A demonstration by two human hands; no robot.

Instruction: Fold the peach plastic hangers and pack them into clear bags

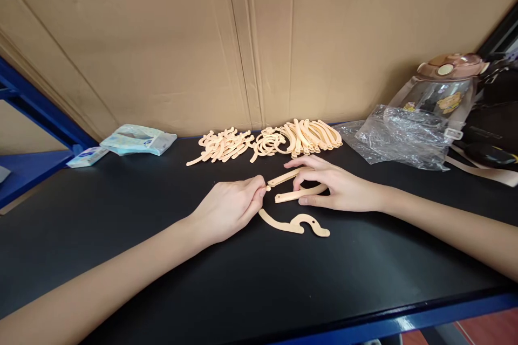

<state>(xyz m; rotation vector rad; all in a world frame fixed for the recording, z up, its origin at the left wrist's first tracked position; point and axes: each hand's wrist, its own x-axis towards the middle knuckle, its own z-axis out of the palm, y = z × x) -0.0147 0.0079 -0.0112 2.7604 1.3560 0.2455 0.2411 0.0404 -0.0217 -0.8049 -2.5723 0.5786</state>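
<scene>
My left hand [230,205] is closed in a pinch. A small pale tip [268,188] pokes out at its fingertips; the rest of that piece is hidden. My right hand [338,186] curls around a U-shaped beige piece [288,195], whose two arms point left towards my left fingertips. Holes show near the ends of the arms. Below my hands, a flat beige hook-shaped piece [285,225] with a small hole lies on the black tabletop [243,285], its left end close to my left hand.
Behind my hands lie a heap of small beige hook pieces [225,145] and a row of curved beige pieces [311,137]. Tissue packs [140,140] sit at left. Clear plastic bags [404,137], a drinking bottle [449,89] and a dark bag [493,118] stand right. A cardboard wall [162,38] closes the back.
</scene>
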